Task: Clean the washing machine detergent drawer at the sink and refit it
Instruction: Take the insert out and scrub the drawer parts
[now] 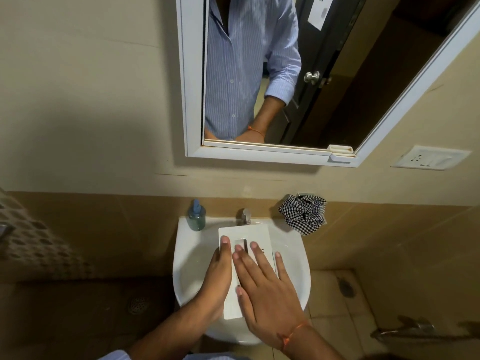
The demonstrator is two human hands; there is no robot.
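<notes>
At the far 9 o'clock edge of the view, a patterned tile wall (39,245) meets the floor, with one round floor drain (137,305) at about 8 o'clock. Moving right, one blue soap bottle (196,216) stands on the back rim of the single white sink (187,258), at 11 o'clock from the basin centre. One detergent drawer (245,236), a white flat-faced part, lies over the basin with its long axis running from 6 o'clock to 12 o'clock; its far end, which carries a recessed window, points at 12 o'clock toward the one tap (245,216). The left hand (217,279) grips the drawer along its 9 o'clock edge, the thumb lying on top near the recess; the remaining fingers pass beneath and cannot be seen. The right hand (265,284) rests flat on the upper face, fingers straight and spread, pointing at 12 o'clock; the drawer lies directly under these fingers, and the outermost finger reaches past the 3 o'clock edge. An orange thread circles the right wrist. At 1 o'clock from the sink, one checked cloth (303,213) sits bunched against the wall. Above, one white-framed mirror (192,81) reflects a striped shirt and a dark door. At 3 o'clock on the wall is one white socket plate (430,157).
</notes>
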